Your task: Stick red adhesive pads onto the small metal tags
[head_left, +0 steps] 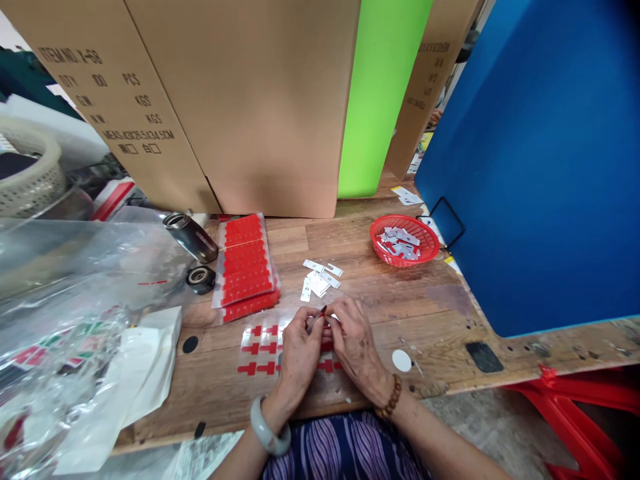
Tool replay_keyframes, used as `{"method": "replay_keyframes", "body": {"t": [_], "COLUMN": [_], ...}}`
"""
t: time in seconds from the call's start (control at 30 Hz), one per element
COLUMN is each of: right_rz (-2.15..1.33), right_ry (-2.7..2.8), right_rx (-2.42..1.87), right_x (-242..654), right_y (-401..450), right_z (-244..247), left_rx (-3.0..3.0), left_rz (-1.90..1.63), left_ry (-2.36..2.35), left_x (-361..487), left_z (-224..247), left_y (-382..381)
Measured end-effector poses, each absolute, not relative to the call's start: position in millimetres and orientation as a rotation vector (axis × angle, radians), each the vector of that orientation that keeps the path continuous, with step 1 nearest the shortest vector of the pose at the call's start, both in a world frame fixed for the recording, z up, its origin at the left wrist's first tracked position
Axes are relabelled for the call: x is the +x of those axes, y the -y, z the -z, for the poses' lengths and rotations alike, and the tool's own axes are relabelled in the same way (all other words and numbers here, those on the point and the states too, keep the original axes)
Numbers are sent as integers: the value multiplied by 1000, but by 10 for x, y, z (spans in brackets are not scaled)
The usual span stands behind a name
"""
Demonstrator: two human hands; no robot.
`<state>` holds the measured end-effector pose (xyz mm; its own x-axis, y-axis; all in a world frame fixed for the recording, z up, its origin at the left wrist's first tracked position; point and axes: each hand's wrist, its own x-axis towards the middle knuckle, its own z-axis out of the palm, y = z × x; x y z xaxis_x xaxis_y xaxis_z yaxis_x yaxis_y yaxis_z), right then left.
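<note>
My left hand (300,353) and my right hand (356,340) meet over the near middle of the table, fingertips pinched together on a small dark and red piece (324,312), mostly covered by the fingers. Beneath them lies a clear sheet with red T-shaped stickers (267,368), partly hidden by both hands. Just beyond the fingertips is a loose pile of small white cards (318,283). Left of that pile, stacked sheets of red stickers (245,260) lie on the table. A red basket (431,244) at the right holds more white cards, some with red on them.
A dark flask (191,237) and its black lid (201,279) are left of the stacks. Plastic bags (65,320) cover the left side. Cardboard (250,100), a green board (380,93) and a blue panel (545,167) stand behind. A red stool (565,420) is at lower right.
</note>
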<state>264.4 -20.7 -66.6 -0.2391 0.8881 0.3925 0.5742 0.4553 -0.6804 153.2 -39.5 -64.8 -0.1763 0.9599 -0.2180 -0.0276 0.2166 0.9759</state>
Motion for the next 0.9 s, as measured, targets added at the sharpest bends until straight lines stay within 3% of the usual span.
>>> {"method": "replay_keyframes", "body": {"t": [0.63,0.9], "right_rz": [-1001,-1226], "right_ry": [1805,1786], "right_rx": [-1310,-1255], "right_x": [2677,2789], "right_y": [154,45], "right_z": [658,625], "left_rx": [1463,822], "left_rz": [-1044,-1005], "left_ry": [-1740,-1331], "left_x": [1580,1431], "left_z": [576,641], "left_y": [449,352]}}
